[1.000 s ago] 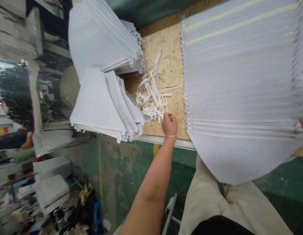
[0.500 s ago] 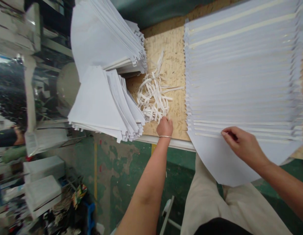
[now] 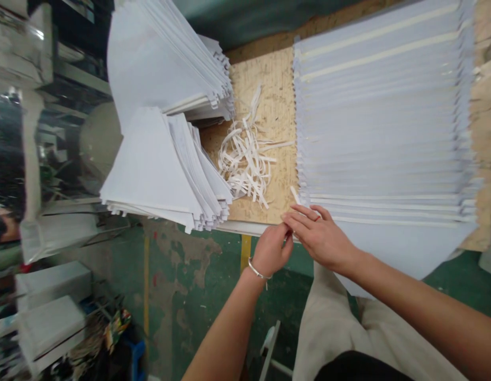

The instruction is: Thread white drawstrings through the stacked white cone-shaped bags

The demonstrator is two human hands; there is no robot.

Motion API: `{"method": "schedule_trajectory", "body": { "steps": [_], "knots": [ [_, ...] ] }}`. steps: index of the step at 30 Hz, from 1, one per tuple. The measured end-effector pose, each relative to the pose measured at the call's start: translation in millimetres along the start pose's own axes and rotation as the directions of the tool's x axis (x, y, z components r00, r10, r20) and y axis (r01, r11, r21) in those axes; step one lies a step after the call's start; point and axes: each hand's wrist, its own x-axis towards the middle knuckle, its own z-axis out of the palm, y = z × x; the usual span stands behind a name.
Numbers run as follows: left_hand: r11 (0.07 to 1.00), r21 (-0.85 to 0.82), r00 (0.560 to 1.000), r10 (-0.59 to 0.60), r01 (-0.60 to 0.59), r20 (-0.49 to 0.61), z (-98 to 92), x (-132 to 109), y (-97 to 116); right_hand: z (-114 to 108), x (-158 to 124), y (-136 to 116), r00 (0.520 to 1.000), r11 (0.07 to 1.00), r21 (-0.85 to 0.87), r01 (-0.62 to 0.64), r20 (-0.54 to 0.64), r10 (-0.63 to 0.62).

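Head view, white strip point(image 3: 295, 195), just beyond right-hand grip point(image 3: 324, 238)

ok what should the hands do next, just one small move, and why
Perhaps draw the left hand away from the right hand: they meet near the front edge of the table, and a white strip pokes up just beyond them, so parting them should show which one, if either, holds it.

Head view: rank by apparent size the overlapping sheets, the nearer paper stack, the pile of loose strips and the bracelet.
Largest to smallest:
1. Overlapping sheets
2. Nearer paper stack
3. Pile of loose strips
4. Bracelet
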Motion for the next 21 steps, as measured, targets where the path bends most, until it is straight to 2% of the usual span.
{"method": "schedule_trajectory", "body": {
  "steps": [2,5,8,10,12,16,19,21],
  "knots": [
    [0.997,-0.08,0.998,0.0,0.004,0.055,-5.9,-7.5,8.4,-0.8,-1.9,0.7,0.996,0.999,-0.015,-0.048,0.076,0.049],
    [0.98,-0.194,0.994,-0.031,0.05,0.101,-11.9,-7.2,10.4,-9.7,-24.1,17.1,0.979,0.991,0.04,-0.129,0.165,0.121],
    [0.973,-0.21,0.988,-0.069,0.097,0.138,-7.3,3.4,6.1,-26.3,-62.1,47.2,0.969,0.966,0.142,-0.215,0.157,0.193],
    [0.973,-0.201,0.986,-0.083,0.111,0.143,0.9,14.3,3.9,-39.1,-90.1,70.3,0.949,0.939,0.157,-0.306,0.124,0.288],
    [0.969,-0.22,0.988,-0.084,0.111,0.131,10.6,27.2,3.4,-51.6,-116.6,92.2,0.9,0.886,0.161,-0.435,0.076,0.428],
    [0.922,-0.361,0.988,-0.108,0.14,0.109,27.7,55.4,7.6,-72.5,-156.9,127.2,0.73,0.705,0.23,-0.67,0.032,0.683],
    [0.876,-0.449,0.984,-0.145,0.176,0.104,37.5,76.3,12.3,-85.8,-172.3,145.0,0.64,0.618,0.249,-0.745,0.01,0.768],
    [0.874,-0.449,0.982,-0.174,0.186,0.067,43.2,89.6,14.4,-94.2,-176.3,153.2,0.59,0.584,0.214,-0.783,-0.041,0.806]
  ]
}}
